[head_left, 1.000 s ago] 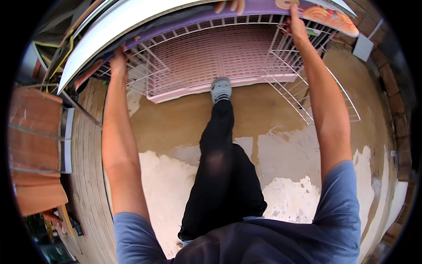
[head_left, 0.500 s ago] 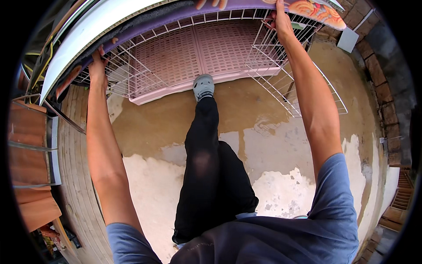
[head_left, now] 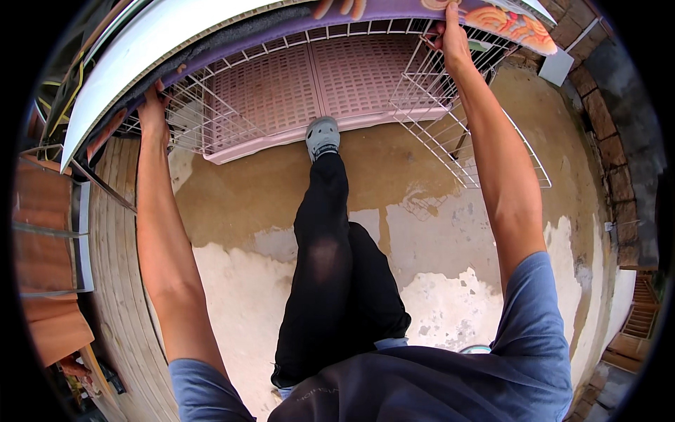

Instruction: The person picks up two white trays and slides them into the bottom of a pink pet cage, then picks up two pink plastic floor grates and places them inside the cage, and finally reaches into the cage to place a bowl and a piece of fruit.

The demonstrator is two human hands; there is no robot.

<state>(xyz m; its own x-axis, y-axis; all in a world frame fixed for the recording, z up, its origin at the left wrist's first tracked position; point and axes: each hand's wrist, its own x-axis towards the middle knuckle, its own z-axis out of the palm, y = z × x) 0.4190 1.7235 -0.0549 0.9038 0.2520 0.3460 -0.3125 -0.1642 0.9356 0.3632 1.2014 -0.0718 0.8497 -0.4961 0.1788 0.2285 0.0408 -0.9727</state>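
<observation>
A white wire cage (head_left: 373, 29) stands at the far side over a pink slatted plastic floor tray (head_left: 264, 88). My right hand (head_left: 453, 43) is closed around the cage's top edge on the right, its thumb over a purple patterned mat (head_left: 401, 8). At the top left edge my left hand (head_left: 153, 112) is closed too, its fingers partly hidden under the mat. Above the mat lie a dark fluffy layer (head_left: 239, 32) and a white corrugated sheet (head_left: 176, 32). My foot in a grey clog (head_left: 323, 133) presses against the tray's front rim.
An open wire door (head_left: 464, 151) hangs out at the cage's right. Water (head_left: 232, 200) covers part of the concrete floor. Wooden planks (head_left: 116, 232) and a rack with orange cloth (head_left: 46, 232) are on the left; a brick border (head_left: 601, 116) runs along the right.
The view has shifted slightly, and the cage and tray appear a little higher and further left. Both hands keep their hold, and my foot stays on the tray rim.
</observation>
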